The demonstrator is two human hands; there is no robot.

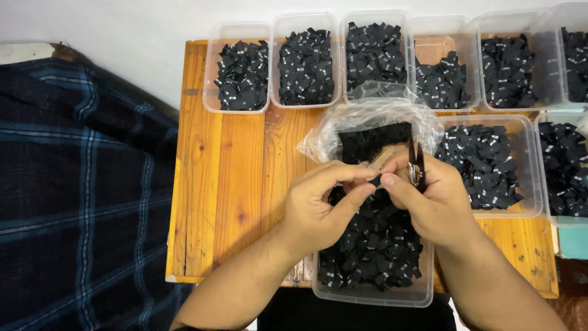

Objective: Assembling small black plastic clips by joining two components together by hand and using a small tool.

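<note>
We hold both hands together over a clear plastic tub [343, 293] of black fabric labels at the near edge of the wooden worktop [233, 184]. Our left hand [315, 208] pinches one small black label [374, 181] between thumb and fingers; our right hand [429, 199] is closed around small scissors [416, 164], also touching it. A clear plastic bag [367, 119] lies just behind.

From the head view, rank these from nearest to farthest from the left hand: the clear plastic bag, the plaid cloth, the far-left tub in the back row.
1. Clear plastic bag, just above the left hand.
2. Far-left tub, back row, up and left of the hand.
3. Plaid cloth, off the table's left edge.
</note>
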